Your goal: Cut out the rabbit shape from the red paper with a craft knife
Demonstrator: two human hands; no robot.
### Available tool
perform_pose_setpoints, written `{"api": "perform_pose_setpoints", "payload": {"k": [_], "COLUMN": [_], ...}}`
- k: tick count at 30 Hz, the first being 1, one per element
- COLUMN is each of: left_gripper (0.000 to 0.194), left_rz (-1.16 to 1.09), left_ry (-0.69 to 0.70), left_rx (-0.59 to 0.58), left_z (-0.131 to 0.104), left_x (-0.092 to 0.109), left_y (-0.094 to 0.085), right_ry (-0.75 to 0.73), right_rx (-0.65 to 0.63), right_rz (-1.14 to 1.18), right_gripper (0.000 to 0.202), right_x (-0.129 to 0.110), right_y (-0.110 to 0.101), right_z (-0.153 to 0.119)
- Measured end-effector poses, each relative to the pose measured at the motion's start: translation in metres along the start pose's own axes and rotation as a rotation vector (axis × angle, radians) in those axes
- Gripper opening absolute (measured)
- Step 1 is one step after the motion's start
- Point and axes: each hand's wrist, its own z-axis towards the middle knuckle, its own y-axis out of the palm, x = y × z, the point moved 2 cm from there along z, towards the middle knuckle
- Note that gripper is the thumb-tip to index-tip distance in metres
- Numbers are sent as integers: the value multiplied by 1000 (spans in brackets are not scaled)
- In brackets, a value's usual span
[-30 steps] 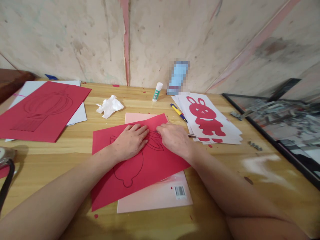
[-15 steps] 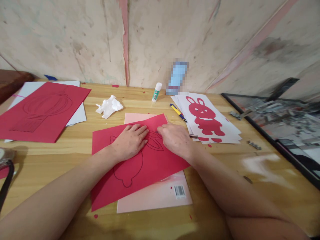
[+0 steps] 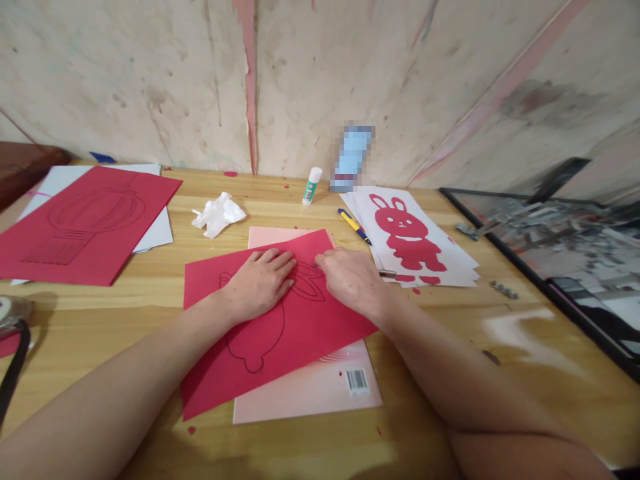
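A red paper sheet (image 3: 320, 327) with a rabbit outline drawn in dark lines lies at an angle over a pale pink booklet (image 3: 300, 400). My left hand (image 3: 263, 283) rests flat on the sheet, fingers stretched over the drawing. Closed around a slim craft knife (image 3: 387, 273), my right hand (image 3: 350, 280) sits at the drawn ears. Only the knife's silvery rear end shows clearly beyond the hand; its tip, by the ear lines, is too small to make out.
At the right lie white sheets (image 3: 463, 263) with a red rabbit cut-out (image 3: 413, 250) and a yellow-blue pen (image 3: 354, 227). A glue stick (image 3: 312, 187), blurred phone-like object (image 3: 353, 157) and crumpled tissue (image 3: 219, 215) stand behind. Left is red paper with a lantern drawing (image 3: 125, 240).
The view has shifted very slightly. Both hands keep nearly the same places on the red sheet, and no other thing has visibly moved.
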Motion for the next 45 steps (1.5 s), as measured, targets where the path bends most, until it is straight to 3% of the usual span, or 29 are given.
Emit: {"api": "perform_pose_setpoints", "payload": {"k": [12,22,31,45], "left_gripper": [42,39,38,39], "left_rz": [23,23,15,-3], "left_ry": [1,93,63,78], "left_rx": [6,-73,9,13], "left_z": [1,14,16,17], "left_x": [3,14,18,18], "left_y": [-3,-7,2,3], "right_ry": [47,79,96,81], "right_rx": [-45,-42,32,-25], "right_rz": [-7,38,68,55], "right_gripper": [31,29,31,30], "right_x": [-2,3,-2,-1], "right_y": [-4,5,12,13], "right_z": [3,2,-7,-7]}}
